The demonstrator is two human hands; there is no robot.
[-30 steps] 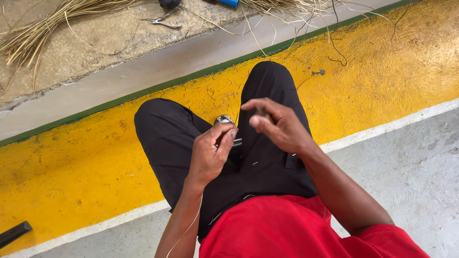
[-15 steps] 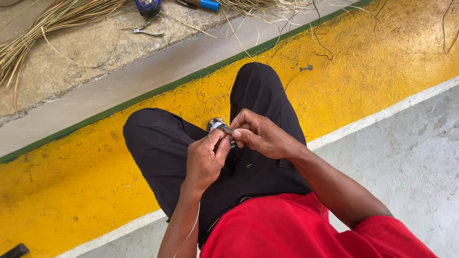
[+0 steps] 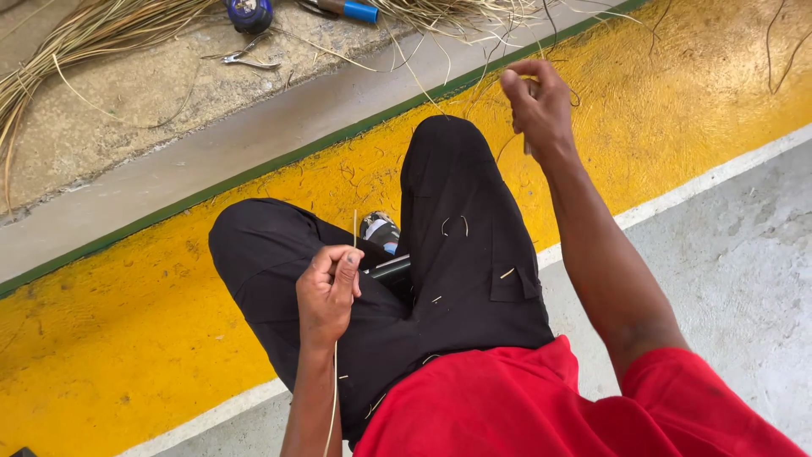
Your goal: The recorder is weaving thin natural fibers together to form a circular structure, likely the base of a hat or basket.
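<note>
I sit cross-legged in black trousers and a red shirt. My left hand (image 3: 328, 288) is over my lap, pinching a thin straw strand (image 3: 354, 227) that rises from the fingers and also hangs down along my forearm. My right hand (image 3: 536, 103) is raised out past my right knee, fingers closed around a thin dark strand or stick whose ends I cannot make out. A small grey and blue object (image 3: 380, 230) and a dark rod (image 3: 390, 268) lie between my legs.
A yellow painted band (image 3: 101, 338) with green and white edges runs under me. Bundles of dry straw (image 3: 76, 38) lie on the concrete beyond, with metal pliers (image 3: 245, 57), a round blue tool (image 3: 249, 13) and a blue-handled tool (image 3: 347, 8).
Both hands were together at my lap. The right hand has since swung up and away to the right past my knee; the left hand stayed low with the strand.
</note>
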